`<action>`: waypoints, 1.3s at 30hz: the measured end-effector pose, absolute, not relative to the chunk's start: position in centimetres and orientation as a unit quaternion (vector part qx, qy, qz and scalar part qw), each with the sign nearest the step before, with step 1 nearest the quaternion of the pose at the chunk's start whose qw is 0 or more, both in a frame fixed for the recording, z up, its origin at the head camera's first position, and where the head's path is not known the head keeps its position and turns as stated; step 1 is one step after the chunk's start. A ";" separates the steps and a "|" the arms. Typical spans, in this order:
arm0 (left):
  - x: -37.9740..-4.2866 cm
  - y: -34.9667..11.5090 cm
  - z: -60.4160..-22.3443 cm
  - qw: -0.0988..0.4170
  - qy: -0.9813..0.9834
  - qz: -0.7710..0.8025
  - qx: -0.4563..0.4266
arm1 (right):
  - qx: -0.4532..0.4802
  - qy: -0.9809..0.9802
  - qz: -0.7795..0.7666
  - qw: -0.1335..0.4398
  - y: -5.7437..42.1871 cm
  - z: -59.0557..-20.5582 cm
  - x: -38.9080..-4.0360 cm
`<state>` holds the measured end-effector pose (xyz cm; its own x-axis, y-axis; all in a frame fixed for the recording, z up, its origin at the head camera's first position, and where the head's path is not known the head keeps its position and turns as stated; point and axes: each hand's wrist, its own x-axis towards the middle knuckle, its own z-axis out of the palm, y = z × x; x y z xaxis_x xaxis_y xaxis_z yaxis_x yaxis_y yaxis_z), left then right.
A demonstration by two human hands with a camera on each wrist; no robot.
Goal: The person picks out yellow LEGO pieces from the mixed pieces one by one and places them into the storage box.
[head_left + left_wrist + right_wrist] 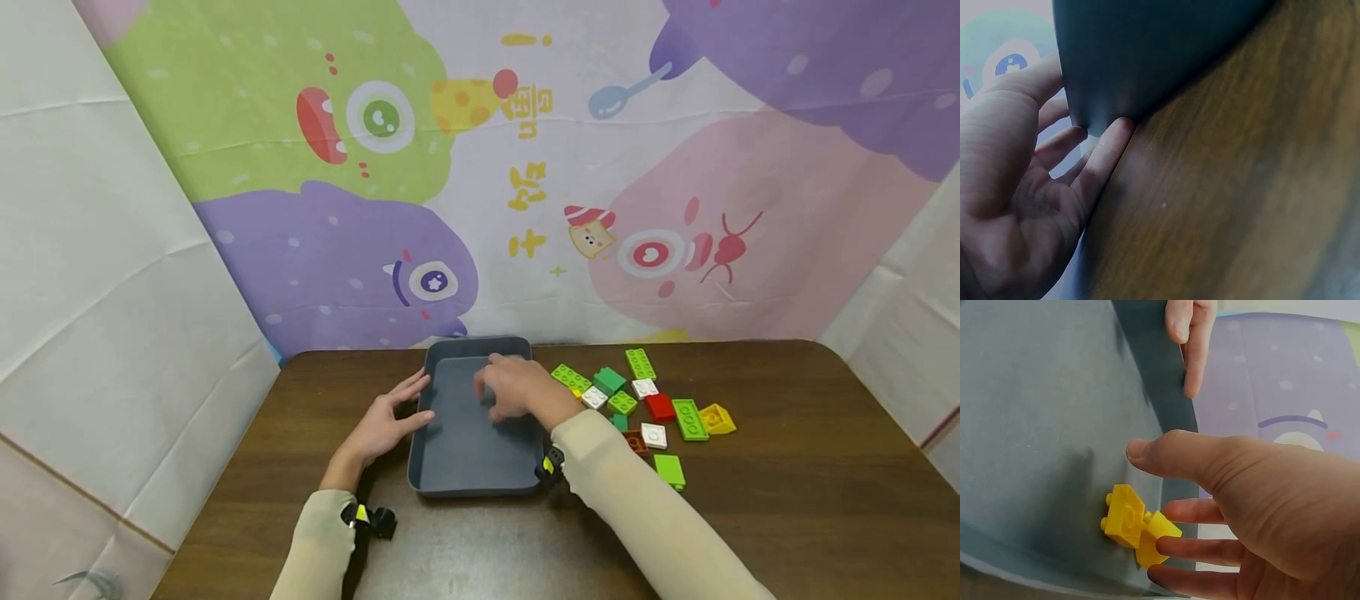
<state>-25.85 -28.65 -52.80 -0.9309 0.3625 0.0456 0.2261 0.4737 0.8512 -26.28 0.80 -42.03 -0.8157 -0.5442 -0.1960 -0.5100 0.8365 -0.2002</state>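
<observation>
Low in the frame, two beige sleeves (660, 508) reach over a wooden table (465, 550). Left of centre, the left hand (384, 428) rests its parted fingers and thumb against a grey tray (476, 462). The right hand (513, 387) is inside it at frame centre, thumb and fingers apart; in the right wrist view, two yellow building bricks (1124, 517) lie lower centre by its fingertips, contact uncertain. To my eye, bricks are being put in the tray; the next move probably calls for lifting that hand clear towards the loose ones. Right of centre I count fourteen: five lime (670, 472), three white (654, 436), two yellow (717, 420), two dark green (609, 381), one brown (637, 442), one red (661, 407). Beyond, a cartoon backdrop (525, 300) fills the upper frame.
</observation>
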 end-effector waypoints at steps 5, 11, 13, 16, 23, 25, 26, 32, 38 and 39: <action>-25.9 -29.0 -53.3 0.052 0.852 0.483 0.194 | -0.280 0.950 -0.070 0.123 0.8 -41.7 -26.3; -25.5 -28.7 -52.7 0.044 0.851 0.485 0.198 | -0.277 0.951 -0.066 0.123 1.0 -41.1 -26.5; -24.9 -28.1 -51.6 0.055 0.845 0.498 0.189 | -0.277 0.951 -0.063 0.123 1.0 -40.8 -26.5; -24.6 -27.9 -51.1 0.057 0.843 0.502 0.187 | -0.279 0.950 -0.062 0.126 1.2 -40.3 -26.5; -24.1 -27.4 -50.5 0.050 0.857 0.481 0.180 | -0.291 0.947 -0.066 0.119 1.2 -39.0 -26.6; -24.2 -27.5 -50.5 0.054 0.856 0.484 0.175 | -0.293 0.946 -0.067 0.118 1.2 -38.9 -26.6; -24.3 -27.5 -50.5 0.055 0.856 0.484 0.174 | -0.294 0.946 -0.068 0.118 1.2 -38.9 -26.6; -24.3 -27.4 -50.4 0.069 0.850 0.496 0.163 | -0.299 0.945 -0.062 0.118 1.2 -38.9 -26.6; -24.2 -27.4 -50.3 0.072 0.850 0.497 0.159 | -0.299 0.945 -0.060 0.117 1.4 -39.1 -26.4; -24.2 -27.4 -50.3 0.072 0.851 0.496 0.158 | -0.300 0.945 -0.058 0.116 1.5 -39.2 -26.3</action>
